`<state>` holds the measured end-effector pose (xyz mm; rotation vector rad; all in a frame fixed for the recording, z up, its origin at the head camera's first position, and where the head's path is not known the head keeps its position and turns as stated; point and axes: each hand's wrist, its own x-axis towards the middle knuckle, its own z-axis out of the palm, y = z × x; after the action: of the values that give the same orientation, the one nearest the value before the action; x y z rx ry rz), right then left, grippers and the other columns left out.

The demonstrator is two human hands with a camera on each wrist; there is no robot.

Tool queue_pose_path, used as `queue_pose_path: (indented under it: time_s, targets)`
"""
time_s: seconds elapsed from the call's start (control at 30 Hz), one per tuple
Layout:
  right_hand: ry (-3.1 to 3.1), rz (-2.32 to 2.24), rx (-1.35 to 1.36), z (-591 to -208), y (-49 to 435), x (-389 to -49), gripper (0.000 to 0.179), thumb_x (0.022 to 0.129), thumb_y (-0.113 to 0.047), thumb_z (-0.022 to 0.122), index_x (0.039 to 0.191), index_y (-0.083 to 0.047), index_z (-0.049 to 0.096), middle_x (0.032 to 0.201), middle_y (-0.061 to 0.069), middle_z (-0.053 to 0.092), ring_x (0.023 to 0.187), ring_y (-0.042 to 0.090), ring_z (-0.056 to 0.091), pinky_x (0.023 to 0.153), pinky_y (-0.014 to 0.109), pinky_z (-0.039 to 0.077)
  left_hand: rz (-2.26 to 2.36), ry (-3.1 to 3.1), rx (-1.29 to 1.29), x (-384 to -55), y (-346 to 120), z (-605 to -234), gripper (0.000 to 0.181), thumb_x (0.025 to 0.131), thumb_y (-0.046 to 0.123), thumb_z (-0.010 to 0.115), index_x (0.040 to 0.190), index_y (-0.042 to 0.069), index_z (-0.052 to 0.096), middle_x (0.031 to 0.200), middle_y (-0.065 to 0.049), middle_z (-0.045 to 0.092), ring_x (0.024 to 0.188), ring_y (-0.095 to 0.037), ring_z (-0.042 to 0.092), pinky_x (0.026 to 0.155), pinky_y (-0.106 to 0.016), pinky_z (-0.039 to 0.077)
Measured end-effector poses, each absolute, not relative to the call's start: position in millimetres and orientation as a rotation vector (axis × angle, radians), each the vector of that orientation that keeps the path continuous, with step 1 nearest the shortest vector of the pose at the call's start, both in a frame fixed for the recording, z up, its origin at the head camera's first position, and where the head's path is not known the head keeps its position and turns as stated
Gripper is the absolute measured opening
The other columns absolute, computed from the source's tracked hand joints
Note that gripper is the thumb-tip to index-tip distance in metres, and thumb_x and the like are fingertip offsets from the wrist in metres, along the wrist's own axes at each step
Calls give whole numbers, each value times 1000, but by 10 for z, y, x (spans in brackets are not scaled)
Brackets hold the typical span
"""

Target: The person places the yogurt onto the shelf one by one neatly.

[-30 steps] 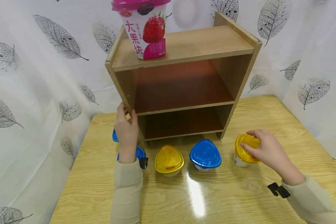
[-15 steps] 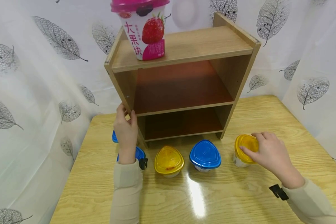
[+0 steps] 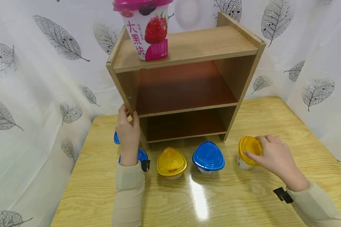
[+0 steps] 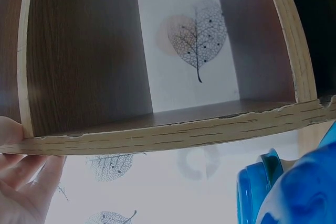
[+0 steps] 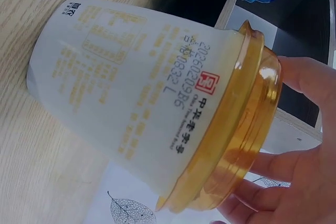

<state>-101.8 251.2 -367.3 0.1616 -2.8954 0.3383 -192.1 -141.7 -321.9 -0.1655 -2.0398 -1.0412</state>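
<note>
My left hand [image 3: 128,130] grips the left side panel of a small wooden shelf unit [image 3: 207,45]; in the left wrist view thumb and fingers lie on either side of the panel's edge [image 4: 173,132]. At the right, my right hand [image 3: 277,157] holds a yogurt cup with a yellow lid [image 3: 247,146], thumb and fingers around the lid. The right wrist view shows the cup's white printed body [image 5: 126,87] standing on the table. Another yellow-lidded cup [image 3: 171,162] and a blue-lidded cup [image 3: 208,157] stand before the shelf.
A tall pink-lidded strawberry yogurt cup [image 3: 152,34] stands on the shelf's top left. Two more blue lids show beside my left forearm, one [image 3: 142,155] nearer and one [image 3: 116,138] farther back. Leaf-patterned curtain [image 3: 42,82] surrounds the wooden table [image 3: 170,201].
My right hand has shifted slightly right and settled on the yellow lid, its fingers drawing back toward the right edge. The left hand and the shelf have stayed put.
</note>
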Motion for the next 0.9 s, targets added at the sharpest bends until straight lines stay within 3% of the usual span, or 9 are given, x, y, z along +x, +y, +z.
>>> queue_pose_path:
  time_s: [0.4,0.7,0.9]
  targets:
    - [-2957,476,223,-3649,2522,-1031,67,71,-41,69,107,14,53,102,30,51,90,44,44,71,54,40,-1022,-2046,-168,-1927,-1421,-3221,28,87,4,53,114,-4,50,105,-18,59,90,-27,60,56,-34,53]
    - [-2961,572,295,-3631,2544,-1055,60,70,-28,71,110,13,51,105,30,49,92,44,43,72,54,41,-1040,-2050,-156,-1929,-1413,-3204,29,87,5,53,115,-3,49,107,-17,59,91,-27,59,57,-36,53]
    - [-2953,596,300,-3648,2552,-1042,60,72,-28,70,112,13,49,107,30,47,93,44,43,73,55,40,-1060,-2049,-154,-1922,-1406,-3204,29,86,3,54,114,-3,50,108,-17,58,93,-29,59,58,-38,53]
